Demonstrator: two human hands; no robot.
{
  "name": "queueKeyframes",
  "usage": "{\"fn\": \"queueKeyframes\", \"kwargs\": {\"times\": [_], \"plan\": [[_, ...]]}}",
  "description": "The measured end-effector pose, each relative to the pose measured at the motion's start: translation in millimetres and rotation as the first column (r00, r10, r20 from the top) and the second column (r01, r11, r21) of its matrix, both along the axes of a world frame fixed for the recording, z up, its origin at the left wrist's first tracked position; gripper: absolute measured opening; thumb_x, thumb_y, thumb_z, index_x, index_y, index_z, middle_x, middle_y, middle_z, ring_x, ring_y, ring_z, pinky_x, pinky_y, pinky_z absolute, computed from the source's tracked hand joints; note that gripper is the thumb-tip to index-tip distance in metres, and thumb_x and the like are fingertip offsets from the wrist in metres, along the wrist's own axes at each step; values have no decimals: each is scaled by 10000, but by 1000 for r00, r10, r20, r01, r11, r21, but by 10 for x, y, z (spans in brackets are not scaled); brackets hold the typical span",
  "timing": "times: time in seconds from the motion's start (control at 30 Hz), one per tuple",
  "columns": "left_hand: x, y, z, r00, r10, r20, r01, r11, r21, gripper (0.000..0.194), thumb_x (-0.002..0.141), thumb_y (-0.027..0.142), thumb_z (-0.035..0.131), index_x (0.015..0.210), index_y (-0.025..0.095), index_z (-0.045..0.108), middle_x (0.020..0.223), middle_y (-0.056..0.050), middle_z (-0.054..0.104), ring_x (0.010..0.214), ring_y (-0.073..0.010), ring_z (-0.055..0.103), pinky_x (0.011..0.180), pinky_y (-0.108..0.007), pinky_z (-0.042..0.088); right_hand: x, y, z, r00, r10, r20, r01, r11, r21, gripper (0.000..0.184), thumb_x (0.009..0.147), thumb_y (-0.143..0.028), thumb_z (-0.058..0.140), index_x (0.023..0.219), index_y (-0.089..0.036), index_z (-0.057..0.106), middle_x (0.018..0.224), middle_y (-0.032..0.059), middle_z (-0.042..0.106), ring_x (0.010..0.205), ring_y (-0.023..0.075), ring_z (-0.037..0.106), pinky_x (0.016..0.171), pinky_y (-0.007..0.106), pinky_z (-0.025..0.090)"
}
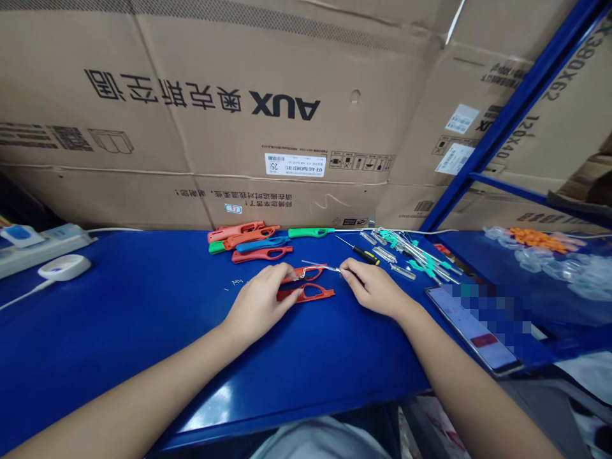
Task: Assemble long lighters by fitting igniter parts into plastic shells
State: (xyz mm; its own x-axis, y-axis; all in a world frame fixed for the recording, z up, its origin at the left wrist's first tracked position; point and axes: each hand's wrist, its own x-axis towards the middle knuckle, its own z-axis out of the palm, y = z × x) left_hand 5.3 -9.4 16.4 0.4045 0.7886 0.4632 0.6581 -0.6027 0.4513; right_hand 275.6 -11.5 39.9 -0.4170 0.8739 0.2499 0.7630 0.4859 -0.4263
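Two red lighter-shaped handle shells lie in front of me. My left hand (261, 298) is closed over their left ends, fingers at the upper shell (313, 276) and thumb against the lower shell (327, 294). A thin wire shows inside the upper one. Between finger and thumb of my right hand (371, 288) is the end of a thin metal rod (329, 268), which reaches left above the upper shell. A yellow-and-black screwdriver (366, 255) lies just beyond my right hand. Small pale screw-like pieces (237, 282) are scattered left of my left hand.
Behind sit several coloured lighter handles (261, 255) and a green lighter (308, 233). Metal tubes with teal parts (423, 252) lie at right, near a phone (478, 331). A power strip (45, 248) is at left. Cardboard (191, 146) walls the back; a blue post (478, 121) rises right.
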Motion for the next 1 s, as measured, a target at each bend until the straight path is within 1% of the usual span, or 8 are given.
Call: {"fn": "queueKeyframes", "kwargs": {"times": [0.13, 0.3, 0.43, 0.57, 0.67, 0.83, 0.9, 1.0], "plan": [[-4, 14, -38, 998, -57, 9, 56, 997, 52, 193, 902, 245, 679, 1051, 225, 558, 1041, -25, 692, 982, -217, 668, 838, -345, 546, -20, -1, -1, 999, 27, -22, -28, 999, -26, 219, 1045, -352, 362, 966, -231, 526, 787, -4, 597, 686, 155, 551, 643, 265, 365], [-15, 11, -17, 994, -105, -16, 107, 988, 116, 60, 935, 193, 613, 989, 206, 634, 994, -42, 713, 934, -209, 681, 823, -336, 552, -35, 5, -2, 998, 51, 31, -49, 997, -63, 236, 1045, -367, 363, 959, -236, 540, 813, 1, 626, 717, 163, 575, 655, 267, 365], [-20, 2, 19, 991, -129, -25, 131, 981, 146, 94, 965, 248, 586, 977, 202, 667, 968, -48, 723, 887, -201, 675, 799, -323, 542, -15, 8, -9, 996, 37, 84, -28, 995, -97, 190, 1028, -355, 402, 1025, -241, 554, 797, 0, 635, 687, 159, 576, 627, 257, 355], [-8, -10, 38, 992, -123, -28, 126, 985, 120, 144, 983, 283, 562, 968, 198, 677, 928, -41, 723, 861, -197, 653, 796, -322, 527, 19, 8, -13, 993, 89, 82, -81, 992, -97, 152, 988, -357, 494, 997, -235, 584, 729, -14, 614, 625, 140, 538, 594, 243, 346], [1, -6, 44, 995, -100, -21, 101, 991, 83, 154, 981, 283, 557, 971, 191, 680, 900, -46, 716, 857, -203, 643, 780, -315, 519, 43, 13, -17, 988, 146, 49, -142, 987, -74, 169, 973, -359, 525, 959, -227, 631, 768, 1, 641, 634, 133, 537, 593, 240, 361], [-2, 30, 33, 995, -84, -45, 84, 996, 0, 190, 977, 279, 554, 894, 203, 707, 859, -43, 717, 839, -203, 629, 760, -303, 505, 68, 30, -34, 975, 219, -31, -221, 966, -133, 202, 960, -367, 560, 928, -209, 682, 741, 11, 652, 637, 138, 559, 613, 248, 418], [-8, 47, 24, 993, -97, -68, 96, 995, -21, 208, 982, 284, 550, 895, 207, 723, 872, -47, 717, 846, -203, 626, 772, -307, 505, 72, 38, -37, 972, 229, -52, -234, 964, -129, 201, 956, -356, 568, 920, -201, 690, 798, 30, 663, 659, 140, 566, 626, 254, 437], [-17, 63, 12, 988, -121, -91, 120, 993, -13, 219, 991, 284, 536, 948, 206, 737, 909, -59, 708, 876, -208, 627, 798, -320, 512, 73, 46, -35, 973, 225, -58, -231, 965, -121, 187, 950, -343, 579, 919, -198, 693, 870, 44, 653, 675, 137, 561, 627, 256, 442]]}}
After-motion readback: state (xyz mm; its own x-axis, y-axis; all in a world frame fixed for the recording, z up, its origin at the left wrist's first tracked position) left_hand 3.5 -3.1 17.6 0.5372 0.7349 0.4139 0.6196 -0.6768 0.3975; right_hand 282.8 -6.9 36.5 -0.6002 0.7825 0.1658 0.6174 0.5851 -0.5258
